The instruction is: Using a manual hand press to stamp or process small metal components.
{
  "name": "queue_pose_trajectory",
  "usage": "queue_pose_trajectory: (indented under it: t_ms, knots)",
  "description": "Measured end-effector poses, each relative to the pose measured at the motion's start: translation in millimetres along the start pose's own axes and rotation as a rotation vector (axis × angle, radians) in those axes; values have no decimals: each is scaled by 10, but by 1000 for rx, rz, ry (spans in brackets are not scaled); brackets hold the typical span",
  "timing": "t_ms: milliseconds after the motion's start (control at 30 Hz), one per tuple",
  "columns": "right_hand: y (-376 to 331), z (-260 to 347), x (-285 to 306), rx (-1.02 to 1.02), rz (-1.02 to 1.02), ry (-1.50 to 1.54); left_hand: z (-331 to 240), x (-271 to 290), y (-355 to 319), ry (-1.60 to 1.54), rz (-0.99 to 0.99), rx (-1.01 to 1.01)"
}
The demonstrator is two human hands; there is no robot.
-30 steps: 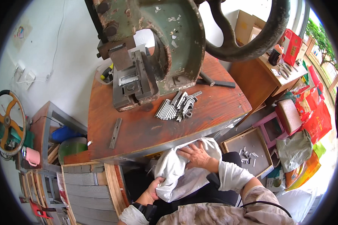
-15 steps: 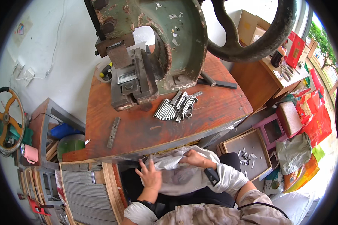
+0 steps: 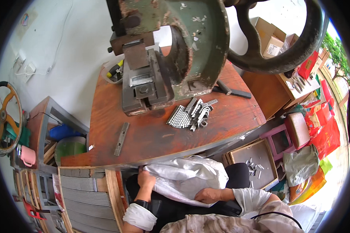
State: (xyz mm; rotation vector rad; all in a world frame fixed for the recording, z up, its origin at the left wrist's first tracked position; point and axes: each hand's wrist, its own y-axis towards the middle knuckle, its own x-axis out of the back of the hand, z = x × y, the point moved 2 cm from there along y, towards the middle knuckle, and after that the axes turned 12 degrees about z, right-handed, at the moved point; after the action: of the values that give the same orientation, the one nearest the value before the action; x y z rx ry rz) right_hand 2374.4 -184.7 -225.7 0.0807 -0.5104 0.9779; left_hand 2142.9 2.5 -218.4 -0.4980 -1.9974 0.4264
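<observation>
Across my lap lies a white sack, bunched and creased, just below the front edge of the wooden bench. My left hand is closed at the sack's upper left corner, its fingertips partly hidden by the cloth. Its lower right edge is gripped by my right hand, with the fingers curled in. On the bench a stack of small ridged metal strips lies in front of the green hand press. A narrow metal bar rests apart to the left.
A large black handwheel juts out at upper right. A hammer lies beside the press base. To my left stands a wooden box of stacked grey strips; to my right, a wooden tray holds small metal pieces, near a pink stool.
My left hand has gone from spread fingers to closed at the sack's left corner. My right hand has moved down to the sack's lower edge, and the sack now covers more of my lap.
</observation>
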Motion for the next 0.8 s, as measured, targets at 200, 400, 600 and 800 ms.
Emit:
queue_pose_trajectory:
  t_ms: [200,400,600,800]
  knots:
    - [446,21,744,-330,-209,-756,-294,3,-209,267,201,-262]
    - [556,-944,1107,-532,-371,-623,-301,250,-492,489,35,-703]
    - [956,-460,1175,-504,-224,-358,-514,-251,-327,522,251,-921]
    - [635,-372,1047,-546,-264,-902,35,-664,229,1011,563,-491]
